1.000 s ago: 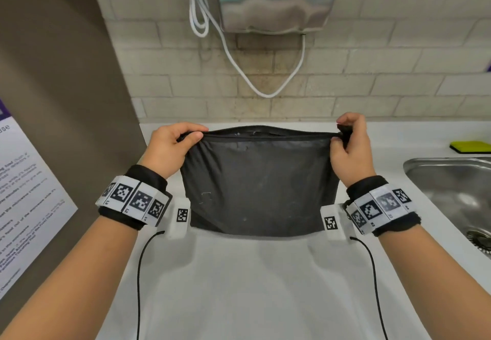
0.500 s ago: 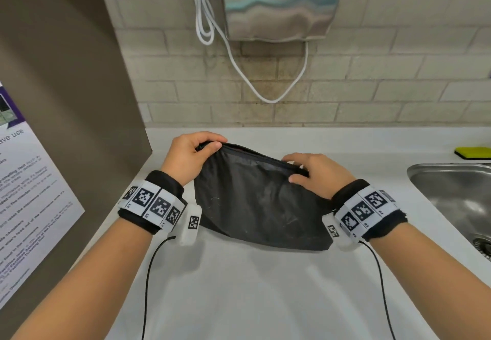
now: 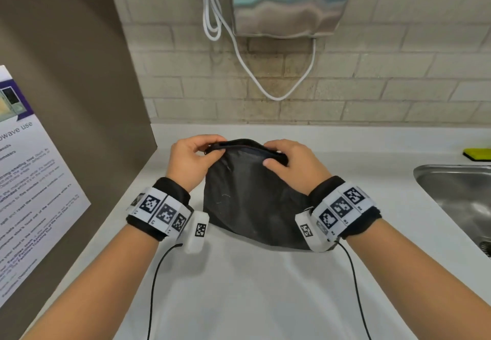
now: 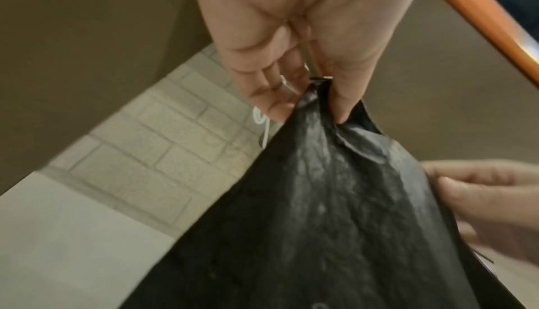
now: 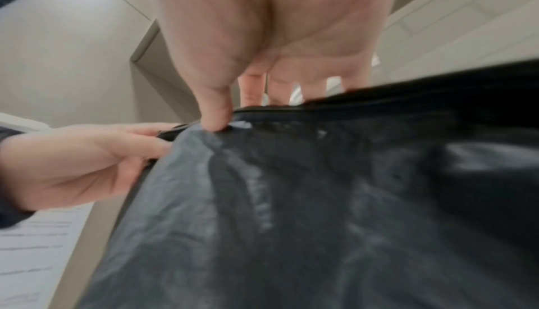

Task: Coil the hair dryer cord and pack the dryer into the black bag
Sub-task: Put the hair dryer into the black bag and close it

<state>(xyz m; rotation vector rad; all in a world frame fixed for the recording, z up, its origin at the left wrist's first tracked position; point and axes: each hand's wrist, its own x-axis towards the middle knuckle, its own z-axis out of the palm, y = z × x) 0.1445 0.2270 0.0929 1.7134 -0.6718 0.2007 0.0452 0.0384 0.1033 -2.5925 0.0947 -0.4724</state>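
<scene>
A person stood at a white tabletop [image 3: 239, 300] against a beige brick wall, with both forearms reaching forward and tracking bands on each wrist. Between the hands hung a flat black fabric bag with a zipped top edge [image 3: 252, 201], its lower edge resting on or just above the tabletop.

The left hand [image 3: 190, 161] pinched the bag's top left corner between thumb and fingers; the left wrist view showed the fabric gathered at that pinch. The right hand [image 3: 292, 165] gripped the top edge near its middle, thumb on the near face and fingers curled over the far side. The top edge bowed upward between the two hands and showed a narrow dark gap, though whether the zip was fully undone could not be told.

No hair dryer and no dryer cord appeared in any view. The bag looked thin and flat, so it seemed to hold nothing bulky, and packing appeared not yet done. Judging from this, the work stood at an early step: opening the bag. Coiling the cord and putting the dryer inside were probably still to come.

On the wall above hung a brushed steel hand dryer [image 3: 291, 2] with a looped white cable [image 3: 212, 21]. A steel sink [image 3: 457, 201] lay to the right, a yellow sponge [image 3: 477, 154] behind it, and a printed notice [image 3: 32, 180] on the left panel.
</scene>
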